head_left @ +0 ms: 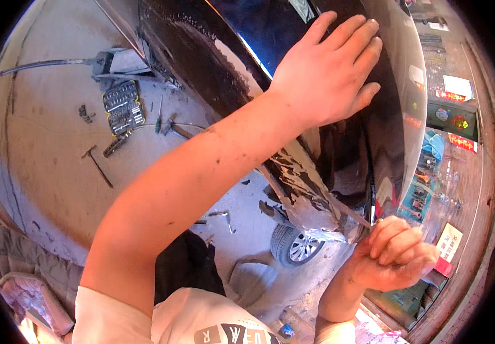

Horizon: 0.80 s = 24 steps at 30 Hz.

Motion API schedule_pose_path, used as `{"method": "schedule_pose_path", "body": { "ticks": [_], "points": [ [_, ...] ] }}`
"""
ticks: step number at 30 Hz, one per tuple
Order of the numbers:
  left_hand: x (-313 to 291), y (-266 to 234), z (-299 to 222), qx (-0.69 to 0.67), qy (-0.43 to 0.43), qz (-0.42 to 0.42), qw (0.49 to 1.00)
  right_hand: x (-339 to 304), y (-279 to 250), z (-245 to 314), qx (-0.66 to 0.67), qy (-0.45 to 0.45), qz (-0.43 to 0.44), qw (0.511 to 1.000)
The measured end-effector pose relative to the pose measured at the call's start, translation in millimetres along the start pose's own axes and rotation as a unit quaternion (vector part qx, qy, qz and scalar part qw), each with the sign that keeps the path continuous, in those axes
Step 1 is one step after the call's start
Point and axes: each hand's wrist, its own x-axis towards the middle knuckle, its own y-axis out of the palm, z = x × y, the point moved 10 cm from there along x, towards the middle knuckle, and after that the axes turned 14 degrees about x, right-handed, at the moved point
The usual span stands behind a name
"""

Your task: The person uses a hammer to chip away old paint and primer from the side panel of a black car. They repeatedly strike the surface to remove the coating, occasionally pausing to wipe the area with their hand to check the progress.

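Observation:
My left hand (333, 74) lies flat with its fingers spread on a dark, glossy car body panel (393, 114). Lower right, my right hand (396, 252) is closed in a fist beside the panel's lower end. A narrow torn strip (347, 209) runs from the ragged edge of the panel to the fingers of that fist. Its end is hidden in the grip. Between my arms hangs a crumpled, torn sheet (307, 215) with brown and pale patches. My left forearm crosses in front of part of the panel.
On the floor at left lie an open socket set (123, 106), a screwdriver (159, 114), a hammer (168, 125) and a T-handle wrench (97, 166). A car wheel (297, 245) is below the torn sheet. Shelves with tools (422, 189) line the right side.

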Motion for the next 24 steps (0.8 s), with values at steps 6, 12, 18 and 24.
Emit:
{"method": "schedule_pose_path", "body": {
  "ticks": [6, 12, 18, 24],
  "points": [
    [1, 9, -9, -0.037, 0.003, 0.05, 0.998, -57, -16, -46, -0.251, 0.044, 0.018, 0.967],
    [1, 4, -6, -0.033, -0.003, 0.033, 0.999, -16, 10, -1, -0.073, -0.019, -0.024, 0.997],
    [1, 5, -1, -0.03, -0.003, 0.037, 0.999, -12, 14, -2, -0.032, -0.007, 0.011, 0.999],
    [0, 6, -6, -0.031, -0.006, 0.02, 0.999, -24, -7, -28, -0.028, -0.019, -0.053, 0.998]
  ]
}}
